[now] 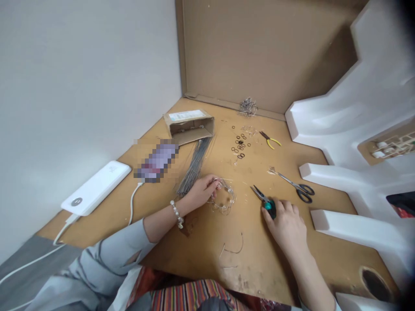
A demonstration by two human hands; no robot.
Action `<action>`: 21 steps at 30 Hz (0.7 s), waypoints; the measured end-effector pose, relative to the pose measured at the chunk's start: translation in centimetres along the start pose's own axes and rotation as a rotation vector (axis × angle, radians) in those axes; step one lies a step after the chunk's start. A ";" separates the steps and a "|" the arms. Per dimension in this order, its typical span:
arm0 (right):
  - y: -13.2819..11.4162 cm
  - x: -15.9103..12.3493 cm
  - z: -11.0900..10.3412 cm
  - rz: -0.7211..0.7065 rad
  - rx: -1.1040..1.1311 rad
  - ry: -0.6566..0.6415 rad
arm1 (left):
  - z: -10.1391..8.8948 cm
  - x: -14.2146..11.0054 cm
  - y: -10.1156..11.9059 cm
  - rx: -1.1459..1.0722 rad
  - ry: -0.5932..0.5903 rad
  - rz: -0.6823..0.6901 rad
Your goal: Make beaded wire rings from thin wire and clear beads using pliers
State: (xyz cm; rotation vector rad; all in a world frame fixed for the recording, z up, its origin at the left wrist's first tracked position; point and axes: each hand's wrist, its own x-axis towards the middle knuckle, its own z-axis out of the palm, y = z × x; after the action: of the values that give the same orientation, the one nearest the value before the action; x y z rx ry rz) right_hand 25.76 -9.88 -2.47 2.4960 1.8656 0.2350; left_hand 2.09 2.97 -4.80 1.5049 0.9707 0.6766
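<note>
A ring of twisted thin wire with clear beads (231, 198) is pinched between the thumb and fingers of my left hand (207, 190), just above the table. To the right, my right hand (287, 222) has its fingers curled over the handles of dark-and-teal needle-nose pliers (268, 205), whose jaws lie on the table pointing away to the left. Beside my left wrist lies a bundle of straight grey wires (194, 166), its far end by a cardboard box. Short bent wire pieces (238, 250) lie in front of me.
Scissors (298, 188) and yellow-handled pliers (270, 140) lie right of several small black rings (240, 147). A wire tangle (248, 106) sits at the back by a cardboard panel. An open box (191, 125), blurred phone (157, 162) and white power bank (97, 188) stand left; white foam (337, 224) borders the right.
</note>
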 end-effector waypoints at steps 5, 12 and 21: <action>0.0 0.7 0.1 -0.048 0.049 0.100 | 0.1 -0.1 -0.1 -0.021 -0.037 0.009; -4.6 1.9 -1.4 -0.183 0.794 -0.036 | 0.5 -0.8 0.8 -0.193 -0.092 0.036; -6.9 2.9 0.8 -0.119 1.249 -0.086 | 0.6 -0.8 1.1 -0.278 -0.135 -0.025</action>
State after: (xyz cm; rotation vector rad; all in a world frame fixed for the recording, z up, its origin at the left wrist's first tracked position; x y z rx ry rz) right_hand 20.12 -5.14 -3.61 2.7760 2.5532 -1.4329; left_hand 2.49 2.01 -3.71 1.2744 0.7582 0.6548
